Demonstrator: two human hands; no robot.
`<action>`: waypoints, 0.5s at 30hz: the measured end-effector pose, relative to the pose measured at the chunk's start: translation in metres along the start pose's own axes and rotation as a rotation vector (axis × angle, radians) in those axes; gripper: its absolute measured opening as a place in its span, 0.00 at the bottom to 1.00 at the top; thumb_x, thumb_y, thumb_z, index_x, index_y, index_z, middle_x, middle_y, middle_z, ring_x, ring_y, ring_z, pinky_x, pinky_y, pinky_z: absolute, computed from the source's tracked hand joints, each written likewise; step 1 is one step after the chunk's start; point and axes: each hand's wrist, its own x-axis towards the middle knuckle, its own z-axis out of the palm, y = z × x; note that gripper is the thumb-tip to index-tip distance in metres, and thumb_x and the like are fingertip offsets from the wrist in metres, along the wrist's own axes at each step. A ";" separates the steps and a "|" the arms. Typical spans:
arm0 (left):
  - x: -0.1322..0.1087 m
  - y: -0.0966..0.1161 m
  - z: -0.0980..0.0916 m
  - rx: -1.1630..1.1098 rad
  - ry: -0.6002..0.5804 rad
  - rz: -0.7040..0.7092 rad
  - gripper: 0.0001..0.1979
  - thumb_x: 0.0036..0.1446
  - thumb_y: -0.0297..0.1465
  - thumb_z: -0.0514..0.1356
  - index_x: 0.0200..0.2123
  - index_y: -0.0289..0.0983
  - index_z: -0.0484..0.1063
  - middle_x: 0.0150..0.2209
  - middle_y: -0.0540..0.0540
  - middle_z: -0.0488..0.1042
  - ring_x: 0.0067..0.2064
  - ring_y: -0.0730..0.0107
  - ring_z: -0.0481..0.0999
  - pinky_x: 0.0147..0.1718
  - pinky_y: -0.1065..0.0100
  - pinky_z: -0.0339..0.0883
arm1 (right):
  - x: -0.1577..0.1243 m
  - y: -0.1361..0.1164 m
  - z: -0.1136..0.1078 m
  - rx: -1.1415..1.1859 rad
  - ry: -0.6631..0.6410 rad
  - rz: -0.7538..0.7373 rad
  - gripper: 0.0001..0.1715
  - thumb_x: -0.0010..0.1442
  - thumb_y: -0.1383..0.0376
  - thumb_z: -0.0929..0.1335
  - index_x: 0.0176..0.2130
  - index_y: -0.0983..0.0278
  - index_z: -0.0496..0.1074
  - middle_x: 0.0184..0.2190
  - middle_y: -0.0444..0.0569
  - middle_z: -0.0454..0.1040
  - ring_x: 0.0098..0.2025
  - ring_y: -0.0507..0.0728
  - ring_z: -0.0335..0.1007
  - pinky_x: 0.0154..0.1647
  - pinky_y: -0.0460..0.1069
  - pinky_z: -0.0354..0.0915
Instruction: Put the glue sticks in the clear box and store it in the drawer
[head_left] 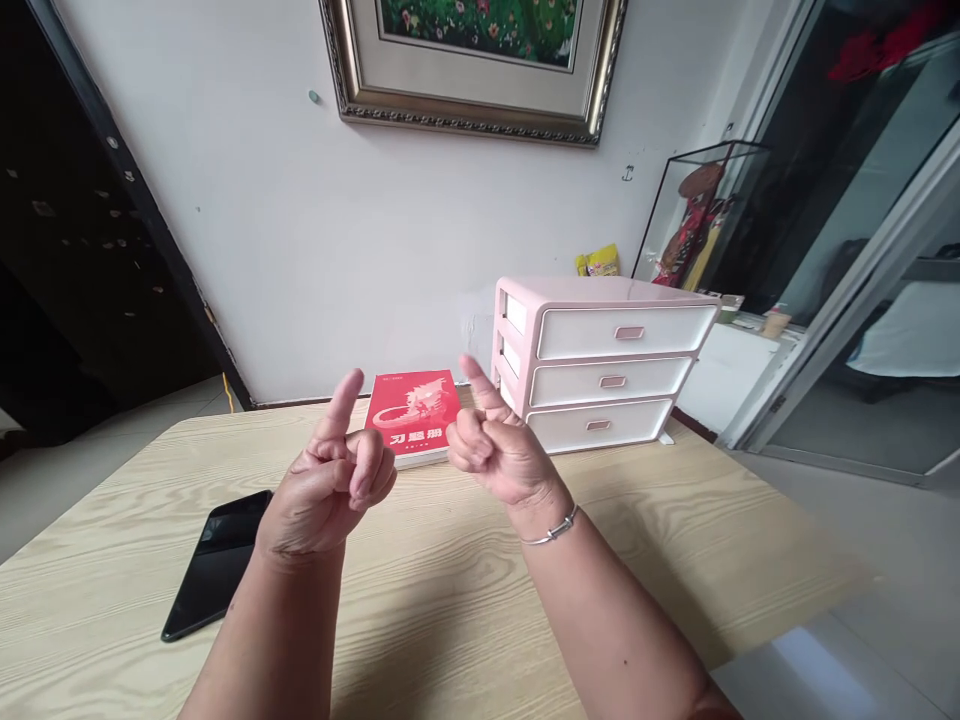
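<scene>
My left hand (330, 475) is raised above the table, index finger pointing up and the other fingers curled in, with nothing held. My right hand (502, 440) makes the same shape, palm side towards me, also holding nothing; a thin silver bracelet (555, 530) circles that wrist. Behind and between the hands lies a red book (412, 405) with a pale picture and white characters on its cover; both hands hide parts of its edges. A dark tablet (221, 560) lies on the table beside my left wrist, which covers part of it.
A pink and white cabinet (611, 383) with 3 drawers, all closed, stands at the table's back right. The wooden table (420, 620) meets a white wall carrying a framed picture (480, 115). A yellow packet (600, 262) shows behind the cabinet; a glass door (862, 300) is at right.
</scene>
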 end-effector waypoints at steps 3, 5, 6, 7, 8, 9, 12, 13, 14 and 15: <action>-0.005 -0.010 -0.006 0.432 0.257 -0.256 0.36 0.53 0.25 0.57 0.66 0.42 0.58 0.26 0.51 0.71 0.22 0.76 0.61 0.22 0.73 0.53 | -0.009 0.027 -0.029 -0.151 0.280 0.221 0.39 0.48 0.72 0.65 0.60 0.59 0.67 0.23 0.40 0.71 0.24 0.49 0.64 0.21 0.43 0.53; -0.012 -0.018 -0.012 0.859 0.364 -0.436 0.31 0.53 0.26 0.56 0.62 0.39 0.66 0.25 0.51 0.71 0.23 0.73 0.63 0.24 0.71 0.55 | -0.021 0.045 -0.056 -0.248 0.533 0.383 0.32 0.47 0.73 0.65 0.52 0.63 0.73 0.24 0.43 0.74 0.25 0.50 0.68 0.22 0.42 0.56; -0.017 -0.023 -0.016 1.083 0.381 -0.518 0.27 0.53 0.28 0.56 0.58 0.38 0.70 0.25 0.50 0.72 0.24 0.70 0.66 0.25 0.69 0.55 | -0.028 0.051 -0.070 -0.267 0.658 0.434 0.28 0.47 0.73 0.66 0.48 0.64 0.74 0.25 0.44 0.75 0.25 0.50 0.70 0.21 0.42 0.57; -0.022 -0.028 -0.020 1.303 0.370 -0.591 0.22 0.53 0.29 0.56 0.52 0.38 0.74 0.25 0.48 0.73 0.26 0.66 0.69 0.27 0.68 0.56 | -0.036 0.056 -0.084 -0.277 0.727 0.443 0.25 0.48 0.73 0.66 0.47 0.65 0.74 0.25 0.45 0.75 0.25 0.51 0.70 0.21 0.43 0.58; -0.027 -0.034 -0.024 1.495 0.337 -0.651 0.17 0.54 0.31 0.55 0.46 0.37 0.76 0.25 0.46 0.74 0.28 0.63 0.71 0.28 0.67 0.56 | -0.044 0.058 -0.098 -0.283 0.783 0.438 0.23 0.49 0.73 0.66 0.46 0.65 0.73 0.25 0.45 0.75 0.24 0.51 0.70 0.20 0.43 0.59; -0.033 -0.040 -0.029 1.643 0.289 -0.707 0.14 0.55 0.33 0.54 0.40 0.37 0.77 0.26 0.44 0.75 0.30 0.60 0.73 0.28 0.66 0.55 | -0.052 0.057 -0.111 -0.286 0.842 0.425 0.20 0.51 0.72 0.66 0.45 0.65 0.73 0.24 0.45 0.75 0.23 0.51 0.70 0.19 0.43 0.58; -0.048 -0.059 -0.038 1.720 0.145 -0.809 0.13 0.59 0.37 0.51 0.32 0.40 0.74 0.30 0.43 0.78 0.33 0.58 0.75 0.28 0.66 0.55 | -0.071 0.041 -0.146 -0.267 1.017 0.358 0.11 0.58 0.67 0.66 0.43 0.64 0.70 0.24 0.44 0.73 0.22 0.50 0.69 0.19 0.42 0.59; -0.052 -0.064 -0.039 1.704 0.115 -0.820 0.13 0.59 0.37 0.51 0.31 0.40 0.73 0.31 0.43 0.79 0.33 0.58 0.76 0.28 0.66 0.55 | -0.076 0.033 -0.156 -0.253 1.070 0.334 0.09 0.60 0.66 0.66 0.42 0.64 0.69 0.24 0.44 0.73 0.22 0.50 0.69 0.19 0.42 0.60; -0.056 -0.069 -0.038 1.688 0.099 -0.824 0.12 0.58 0.36 0.51 0.31 0.41 0.73 0.31 0.44 0.79 0.33 0.59 0.76 0.29 0.66 0.55 | -0.080 0.024 -0.166 -0.237 1.119 0.309 0.07 0.62 0.65 0.66 0.41 0.64 0.68 0.24 0.44 0.73 0.22 0.50 0.69 0.20 0.42 0.62; -0.059 -0.072 -0.037 1.672 0.090 -0.822 0.11 0.58 0.36 0.51 0.31 0.41 0.72 0.31 0.44 0.79 0.34 0.59 0.76 0.29 0.67 0.55 | -0.083 0.015 -0.174 -0.221 1.162 0.286 0.05 0.63 0.64 0.65 0.40 0.63 0.67 0.25 0.44 0.73 0.22 0.50 0.70 0.21 0.43 0.64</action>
